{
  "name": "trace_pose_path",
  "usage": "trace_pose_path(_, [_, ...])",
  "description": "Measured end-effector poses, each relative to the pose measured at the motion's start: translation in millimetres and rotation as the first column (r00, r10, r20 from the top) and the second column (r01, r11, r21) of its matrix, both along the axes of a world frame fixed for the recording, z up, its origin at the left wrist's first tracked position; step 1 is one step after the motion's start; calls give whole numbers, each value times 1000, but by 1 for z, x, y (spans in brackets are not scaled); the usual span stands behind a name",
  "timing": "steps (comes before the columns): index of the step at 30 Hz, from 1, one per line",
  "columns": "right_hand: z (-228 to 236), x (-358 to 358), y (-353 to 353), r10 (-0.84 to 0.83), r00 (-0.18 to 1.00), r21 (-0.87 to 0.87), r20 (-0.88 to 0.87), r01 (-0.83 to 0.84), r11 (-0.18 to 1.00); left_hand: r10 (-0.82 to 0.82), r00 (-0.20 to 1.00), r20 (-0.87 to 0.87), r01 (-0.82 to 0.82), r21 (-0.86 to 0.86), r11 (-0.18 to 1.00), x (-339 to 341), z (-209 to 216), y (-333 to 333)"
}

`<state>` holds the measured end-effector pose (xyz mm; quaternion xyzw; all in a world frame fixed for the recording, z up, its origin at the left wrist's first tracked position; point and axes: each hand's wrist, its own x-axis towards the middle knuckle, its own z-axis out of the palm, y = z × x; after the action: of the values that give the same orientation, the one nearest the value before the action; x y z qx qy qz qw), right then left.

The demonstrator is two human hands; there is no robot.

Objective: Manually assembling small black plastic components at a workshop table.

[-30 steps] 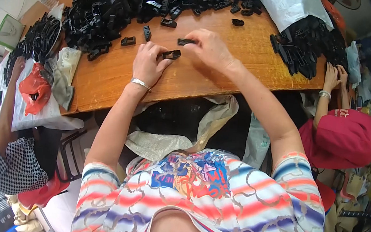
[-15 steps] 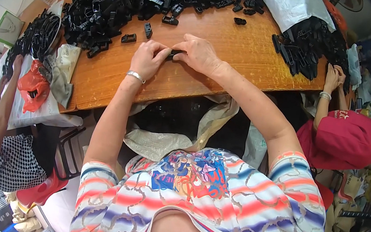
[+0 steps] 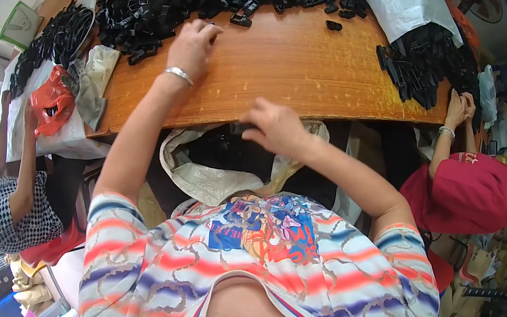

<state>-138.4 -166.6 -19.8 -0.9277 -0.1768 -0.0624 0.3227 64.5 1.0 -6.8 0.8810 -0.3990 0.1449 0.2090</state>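
A large heap of small black plastic buckle-like pieces (image 3: 151,11) covers the far part of the wooden table (image 3: 293,60). My left hand (image 3: 191,51) is at the heap's near edge, fingers curled down; whatever lies under them is hidden. Over the table's front edge, my right hand (image 3: 278,128) has thumb and fingers closed around a black plastic piece (image 3: 239,129), slightly blurred. Below it, an open pale woven sack (image 3: 205,181) by my lap holds more dark pieces.
A white bag (image 3: 410,15) spills long black pieces (image 3: 416,64) at the right, near a co-worker in a red top (image 3: 469,192). At the left, another co-worker in a checked top (image 3: 13,209) sits by a red plastic bag (image 3: 53,101) and more black pieces (image 3: 63,34).
My hands, together over the table before, have parted. The left moved forward to the loose pieces by the heap; the right came back over the sack with a black piece.
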Motion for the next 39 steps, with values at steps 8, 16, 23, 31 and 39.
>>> trace_pose_path(8, [1, 32, -63, -201, 969, 88, 143, 190, 978, -136, 983, 126, 87, 336, 938, 31, -2, -10])
trace_pose_path(16, [10, 117, -196, -673, 718, -321, 178, 689, 650, -206, 978, 7, 184, 422, 888, -20, 5, -35])
trace_pose_path(23, [19, 133, -167, -643, 766, -537, -17, 535, 652, -97, 980, -174, 110, 65, 992, -40, 0, -15])
trace_pose_path(31, [19, 110, -144, -568, 822, -320, 36, 548, 773, -29, 982, -187, 14, -78, 997, -44, -17, -1])
trace_pose_path(39, [13, 105, -126, -351, 935, -337, 56, 349, 875, 10, 978, -210, -30, -96, 995, -41, -19, -8])
